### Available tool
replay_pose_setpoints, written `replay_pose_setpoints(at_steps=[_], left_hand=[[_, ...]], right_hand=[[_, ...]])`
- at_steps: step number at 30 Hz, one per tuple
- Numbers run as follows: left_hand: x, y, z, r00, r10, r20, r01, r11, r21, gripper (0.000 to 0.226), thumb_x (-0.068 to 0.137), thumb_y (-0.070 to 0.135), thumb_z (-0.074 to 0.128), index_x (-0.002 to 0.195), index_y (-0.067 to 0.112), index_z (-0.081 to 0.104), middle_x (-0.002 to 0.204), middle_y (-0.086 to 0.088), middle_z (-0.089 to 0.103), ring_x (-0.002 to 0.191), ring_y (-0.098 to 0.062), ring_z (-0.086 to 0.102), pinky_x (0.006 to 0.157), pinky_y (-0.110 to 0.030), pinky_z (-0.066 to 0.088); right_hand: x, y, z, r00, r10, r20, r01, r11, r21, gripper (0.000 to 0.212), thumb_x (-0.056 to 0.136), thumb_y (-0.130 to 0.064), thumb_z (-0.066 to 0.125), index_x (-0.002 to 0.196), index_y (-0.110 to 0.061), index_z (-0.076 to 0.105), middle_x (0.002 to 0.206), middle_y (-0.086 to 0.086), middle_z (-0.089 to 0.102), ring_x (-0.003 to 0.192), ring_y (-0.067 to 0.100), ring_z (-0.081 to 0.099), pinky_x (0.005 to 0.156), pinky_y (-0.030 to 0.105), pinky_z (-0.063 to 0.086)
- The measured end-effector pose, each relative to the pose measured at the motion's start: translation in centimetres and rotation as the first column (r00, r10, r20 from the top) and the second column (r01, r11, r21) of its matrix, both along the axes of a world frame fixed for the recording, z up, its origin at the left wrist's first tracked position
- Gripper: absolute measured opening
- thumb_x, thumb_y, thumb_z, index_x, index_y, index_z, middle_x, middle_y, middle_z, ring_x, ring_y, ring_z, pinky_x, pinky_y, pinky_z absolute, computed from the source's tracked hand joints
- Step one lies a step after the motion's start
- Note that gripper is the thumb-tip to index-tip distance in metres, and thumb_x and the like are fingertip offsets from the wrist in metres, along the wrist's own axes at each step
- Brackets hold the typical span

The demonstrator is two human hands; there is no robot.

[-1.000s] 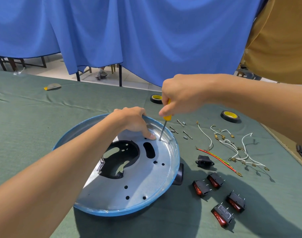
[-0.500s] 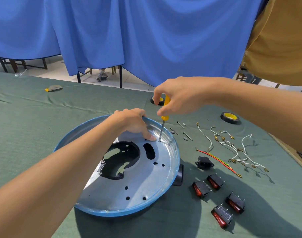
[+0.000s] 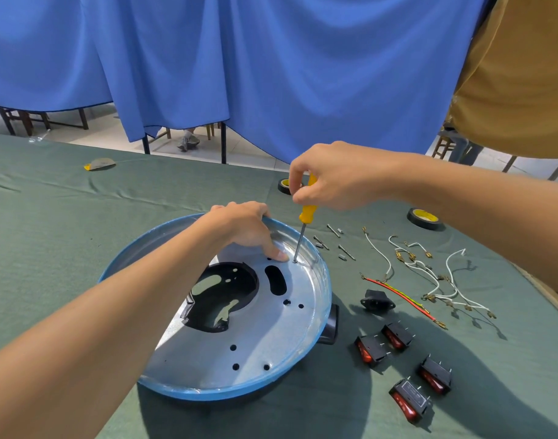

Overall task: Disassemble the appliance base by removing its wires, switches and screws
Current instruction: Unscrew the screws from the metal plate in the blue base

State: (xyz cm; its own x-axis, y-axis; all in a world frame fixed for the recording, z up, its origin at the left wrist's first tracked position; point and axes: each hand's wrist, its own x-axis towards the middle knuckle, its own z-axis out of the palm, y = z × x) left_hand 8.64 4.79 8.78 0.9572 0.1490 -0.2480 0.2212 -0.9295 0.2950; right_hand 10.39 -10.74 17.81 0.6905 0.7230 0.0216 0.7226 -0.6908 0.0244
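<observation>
The round appliance base [image 3: 239,353], blue-rimmed with a silver inner plate and a black cut-out, lies on the green table cloth. My left hand [image 3: 246,226] grips its far rim, thumb pressed on the plate beside a hole. My right hand [image 3: 331,175] holds a yellow-handled screwdriver [image 3: 306,213] upright, its tip set in a hole near the far rim. Loose screws [image 3: 333,240], white wires [image 3: 429,274], a red and yellow wire [image 3: 404,297], several red rocker switches [image 3: 398,335] and a black socket [image 3: 377,301] lie to the right of the base.
Two rolls of black and yellow tape [image 3: 425,218] sit at the back of the table. A small flat piece [image 3: 100,163] lies far left. Blue curtain [image 3: 239,64] hangs behind, and a person in a mustard shirt [image 3: 521,74] stands at the right.
My right hand has slid higher on the screwdriver handle, so more of the yellow grip shows below it. The tip stays in the same hole, and my left hand has not moved.
</observation>
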Motion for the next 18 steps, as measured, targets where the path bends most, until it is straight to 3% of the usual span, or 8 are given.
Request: replay_pose_setpoints(at_steps=[2, 5, 7, 9, 12, 14, 18], left_hand=[[-0.01, 0.04, -0.02, 1.0, 0.005, 0.003, -0.005, 1.0, -0.007, 0.079, 0.064, 0.062, 0.078, 0.125, 0.025, 0.045, 0.124, -0.002, 0.052, 0.115, -0.028, 0.047, 0.1, -0.045, 0.04], [-0.04, 0.08, -0.03, 1.0, 0.011, 0.002, -0.011, 1.0, -0.013, 0.083, 0.063, 0.063, 0.078, 0.129, 0.025, 0.044, 0.127, -0.003, 0.052, 0.118, -0.029, 0.047, 0.102, -0.047, 0.039], [-0.07, 0.05, -0.02, 1.0, 0.006, 0.0, -0.006, 1.0, -0.013, 0.081, 0.064, 0.062, 0.078, 0.127, 0.025, 0.044, 0.125, -0.003, 0.052, 0.116, -0.029, 0.047, 0.101, -0.047, 0.04], [-0.1, 0.03, -0.02, 1.0, -0.001, -0.001, 0.001, 1.0, -0.016, 0.074, 0.065, 0.062, 0.078, 0.12, 0.026, 0.045, 0.123, -0.003, 0.053, 0.114, -0.028, 0.048, 0.101, -0.046, 0.04], [-0.13, 0.02, -0.04, 1.0, -0.002, 0.002, 0.002, 1.0, -0.024, 0.067, 0.065, 0.061, 0.078, 0.111, 0.028, 0.042, 0.121, -0.003, 0.053, 0.113, -0.028, 0.048, 0.101, -0.047, 0.04], [-0.17, -0.01, -0.02, 1.0, -0.002, 0.006, 0.002, 1.0, -0.018, 0.066, 0.066, 0.061, 0.077, 0.111, 0.028, 0.042, 0.121, -0.003, 0.053, 0.113, -0.028, 0.048, 0.101, -0.046, 0.04], [-0.21, -0.04, 0.01, 1.0, -0.006, 0.005, 0.007, 1.0, -0.025, 0.068, 0.066, 0.06, 0.077, 0.115, 0.027, 0.043, 0.121, -0.003, 0.053, 0.112, -0.027, 0.049, 0.1, -0.046, 0.04]], right_hand=[[-0.14, 0.14, 0.0, 1.0, -0.02, -0.016, 0.019, 1.0, -0.015, 0.021, 0.091, -0.042, 0.054, 0.096, -0.024, 0.065, 0.08, -0.005, 0.06, 0.068, 0.008, 0.052, 0.051, 0.028, 0.034], [-0.05, 0.27, -0.57, 0.996, -0.078, 0.042, 0.077, 0.996, 0.035, 0.052, 0.094, -0.059, 0.043, 0.072, -0.013, 0.055, 0.066, 0.004, 0.052, 0.062, 0.02, 0.047, 0.051, 0.03, 0.032], [-0.03, 0.2, -0.66, 0.997, -0.063, 0.045, 0.06, 0.996, 0.069, 0.043, 0.094, -0.048, 0.05, 0.073, -0.011, 0.057, 0.061, 0.003, 0.048, 0.061, 0.021, 0.046, 0.05, 0.029, 0.031], [-0.19, 0.08, -0.41, 0.999, -0.038, 0.005, 0.037, 0.998, 0.054, 0.021, 0.09, -0.037, 0.057, 0.092, -0.017, 0.066, 0.068, -0.003, 0.055, 0.065, 0.013, 0.051, 0.049, 0.028, 0.034], [-0.13, 0.14, -0.39, 0.997, -0.079, -0.003, 0.079, 0.997, 0.008, 0.039, 0.089, -0.05, 0.054, 0.097, -0.014, 0.066, 0.082, 0.005, 0.063, 0.077, 0.02, 0.059, 0.058, 0.036, 0.048], [-0.01, 0.09, -0.57, 0.995, -0.094, 0.025, 0.093, 0.995, 0.03, 0.052, 0.092, -0.058, 0.047, 0.081, -0.009, 0.061, 0.07, 0.006, 0.057, 0.069, 0.023, 0.054, 0.053, 0.033, 0.04], [0.0, -0.08, -0.46, 1.0, -0.025, 0.013, 0.024, 0.996, 0.09, 0.02, 0.09, -0.035, 0.056, 0.094, -0.02, 0.069, 0.071, -0.005, 0.056, 0.064, 0.007, 0.048, 0.048, 0.024, 0.031]])
